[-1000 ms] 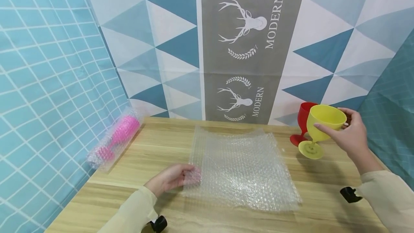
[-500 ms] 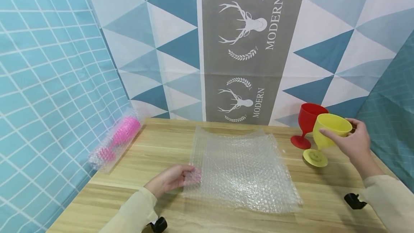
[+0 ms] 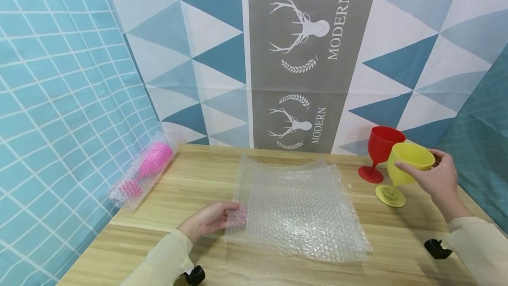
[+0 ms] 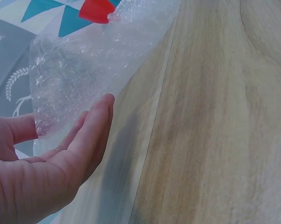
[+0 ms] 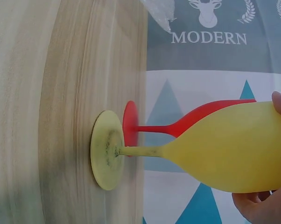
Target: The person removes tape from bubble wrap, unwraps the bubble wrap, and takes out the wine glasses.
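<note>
My right hand [image 3: 438,178] grips the bowl of a yellow goblet [image 3: 409,162] near its rim, thumb on one side and fingers on the other. The goblet is nearly upright; I cannot tell whether its round foot touches the table. Just behind it stands a red goblet [image 3: 377,149], partly hidden by the yellow one. At the lower left edge of a bubble wrap sheet [image 3: 297,206], my left hand [image 3: 214,217] pinches the film between thumb and fingers. In the left wrist view the bubble wrap [image 4: 70,79] rises from that grip.
A pink goblet [image 3: 152,160] rolled in bubble wrap lies at the table's left edge. Patterned cloth [image 3: 293,65] hangs behind the wooden table [image 3: 198,175], with a blue grid cloth [image 3: 67,100] on the left. A black wrist device [image 3: 438,249] sits below the right sleeve.
My right hand has brought the yellow goblet lower and to the right, so more of the red goblet shows. The left hand and the bubble wrap sheet have stayed in place.
</note>
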Tool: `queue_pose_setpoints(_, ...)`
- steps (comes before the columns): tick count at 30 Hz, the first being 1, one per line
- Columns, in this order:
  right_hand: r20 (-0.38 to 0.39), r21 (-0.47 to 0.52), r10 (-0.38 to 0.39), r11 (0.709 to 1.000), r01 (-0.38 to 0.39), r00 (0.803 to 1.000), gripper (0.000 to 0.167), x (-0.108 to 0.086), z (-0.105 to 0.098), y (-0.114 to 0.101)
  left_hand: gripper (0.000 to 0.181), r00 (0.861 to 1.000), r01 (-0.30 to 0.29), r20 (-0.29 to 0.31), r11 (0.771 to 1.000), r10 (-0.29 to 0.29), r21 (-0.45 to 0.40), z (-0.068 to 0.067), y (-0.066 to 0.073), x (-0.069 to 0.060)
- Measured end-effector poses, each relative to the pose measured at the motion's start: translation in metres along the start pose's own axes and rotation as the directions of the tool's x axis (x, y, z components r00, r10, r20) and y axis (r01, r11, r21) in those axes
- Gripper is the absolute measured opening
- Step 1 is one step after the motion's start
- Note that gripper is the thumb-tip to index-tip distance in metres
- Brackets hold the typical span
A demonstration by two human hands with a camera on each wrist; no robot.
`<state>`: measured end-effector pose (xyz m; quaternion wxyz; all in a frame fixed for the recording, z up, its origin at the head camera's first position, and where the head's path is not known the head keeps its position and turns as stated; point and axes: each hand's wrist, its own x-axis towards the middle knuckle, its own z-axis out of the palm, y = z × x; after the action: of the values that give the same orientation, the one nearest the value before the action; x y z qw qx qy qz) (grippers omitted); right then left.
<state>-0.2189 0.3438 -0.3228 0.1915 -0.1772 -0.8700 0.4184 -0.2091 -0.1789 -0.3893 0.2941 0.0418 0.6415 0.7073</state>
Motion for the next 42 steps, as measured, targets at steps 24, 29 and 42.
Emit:
queue_pose_setpoints(24,-0.141,0.015,-0.009,1.000,0.012,0.990,0.089,-0.012,-0.003,-0.001,0.040,0.997,0.012,-0.080,0.988,0.001,0.155,0.008,0.008,-0.001)
queue_pose_setpoints(29,-0.329,-0.057,-0.265,0.964,0.262,0.906,0.080,-0.041,0.001,-0.011,0.051,0.996,0.036,-0.091,0.980,-0.018,0.196,0.002,0.013,-0.010)
queue_pose_setpoints(42,0.005,0.060,-0.488,0.871,0.487,0.873,0.071,-0.084,0.025,-0.013,0.066,0.972,0.096,-0.235,0.897,0.010,0.432,-0.047,0.051,-0.045)
